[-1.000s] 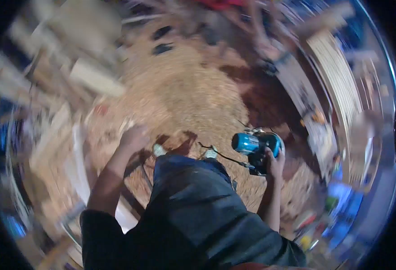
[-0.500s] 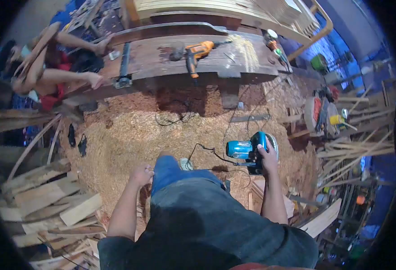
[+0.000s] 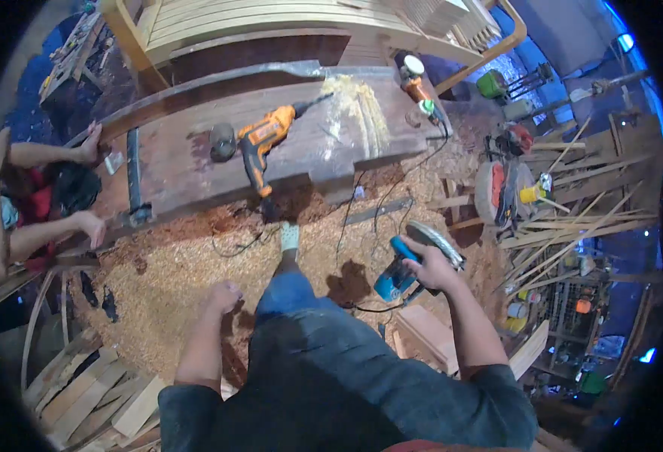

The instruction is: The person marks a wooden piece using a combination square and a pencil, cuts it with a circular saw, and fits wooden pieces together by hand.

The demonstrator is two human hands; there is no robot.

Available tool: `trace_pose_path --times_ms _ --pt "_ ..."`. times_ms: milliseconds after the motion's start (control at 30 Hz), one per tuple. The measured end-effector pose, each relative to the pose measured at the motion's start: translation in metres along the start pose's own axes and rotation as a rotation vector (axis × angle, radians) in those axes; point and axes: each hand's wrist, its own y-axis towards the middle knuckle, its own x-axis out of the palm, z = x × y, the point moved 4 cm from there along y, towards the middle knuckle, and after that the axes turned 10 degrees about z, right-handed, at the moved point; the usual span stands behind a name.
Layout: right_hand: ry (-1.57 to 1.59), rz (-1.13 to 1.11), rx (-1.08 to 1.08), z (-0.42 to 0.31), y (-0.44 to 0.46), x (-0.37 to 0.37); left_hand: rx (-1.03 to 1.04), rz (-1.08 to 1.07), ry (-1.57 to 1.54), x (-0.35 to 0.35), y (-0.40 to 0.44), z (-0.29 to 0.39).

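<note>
My right hand is wrapped round the handle of a teal circular saw, held over the sawdust-covered floor with its round blade side facing right. A cord runs from the saw toward my legs. My left hand hangs to the left of my thigh with its fingers curled; nothing shows in it. In front of me, an orange drill lies on the wooden workbench, beside a dark round object. An orange angle grinder rests at the bench's right end.
At the left, another person's hands and feet are by the bench. Slatted wooden furniture stands behind it. Scrap boards lie at lower left, thin sticks at right. Cables and a flat strip lie on the floor.
The view has swung round to the bench, which is now closer. The saw has tilted and turned in my right hand. One foot has stepped forward toward the bench.
</note>
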Motion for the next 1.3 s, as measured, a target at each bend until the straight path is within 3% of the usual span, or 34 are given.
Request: trace_pose_path --times_ms 33,67,100,167,267,333,433,500,600,700,800,867,1000,1033,1100,1167,1200,1267,1300 --pt "-0.06 -0.114 0.027 -0.021 0.025 -0.007 -0.032 -0.033 -0.152 0.015 0.023 -0.002" --pt "-0.12 -0.232 0.055 -0.035 0.049 -0.014 0.092 -0.025 -0.241 0.029 0.048 -0.001" --pt "-0.263 -0.259 -0.111 -0.027 0.074 -0.012 0.212 -0.014 -0.33 0.043 0.073 -0.003" --pt "-0.476 -0.368 -0.146 -0.063 0.114 -0.031 0.422 0.225 -0.063 0.037 0.092 0.032" --pt "-0.707 -0.391 -0.222 -0.096 0.165 -0.041 0.003 0.05 -0.242 -0.027 0.068 0.122" --pt "-0.839 -0.363 -0.178 -0.095 0.207 -0.034 -0.043 0.034 -0.214 -0.071 0.047 0.17" --pt "-0.941 -0.366 -0.216 -0.106 0.267 -0.032 -0.113 0.09 -0.215 -0.081 0.049 0.171" --pt "-0.971 -0.28 -0.238 -0.103 0.296 -0.03 -0.184 0.136 -0.143 -0.06 0.058 0.132" --pt "-1.011 -0.227 -0.308 -0.054 0.353 -0.004 -0.296 0.296 -0.535 -0.037 0.027 0.086" --pt "-1.103 -0.261 -0.399 -0.054 0.369 0.002 -0.546 0.403 -0.736 -0.013 -0.026 0.067" --pt "-1.211 -0.25 -0.501 0.004 0.401 0.025 -0.603 0.479 -0.617 0.017 -0.086 0.062" --pt "-1.214 -0.231 -0.586 0.017 0.408 0.032 -0.547 0.559 -0.537 0.077 -0.107 0.031" --pt "-1.213 -0.142 -0.694 0.016 0.39 0.022 -0.748 0.521 -0.741 0.178 -0.162 0.069" --pt "-1.217 -0.062 -0.763 0.028 0.399 0.025 -0.587 0.66 -0.527 0.219 -0.153 0.074" --pt "-1.234 -0.075 -0.774 0.029 0.4 0.027 -0.362 0.641 -0.361 0.276 -0.16 0.109" --pt "-1.261 -0.093 -0.852 0.006 0.371 0.016 -0.311 0.53 -0.421 0.259 -0.171 0.19" --pt "-1.135 -0.018 -0.992 0.015 0.378 0.019 -0.346 0.542 -0.413 0.249 -0.18 0.223" --pt "-1.269 -0.033 -1.04 0.018 0.37 0.022 -0.333 0.614 -0.471 0.283 -0.185 0.243" --pt "-1.348 -0.024 -1.092 0.017 0.359 0.025 -0.438 0.741 -0.552 0.288 -0.202 0.25"
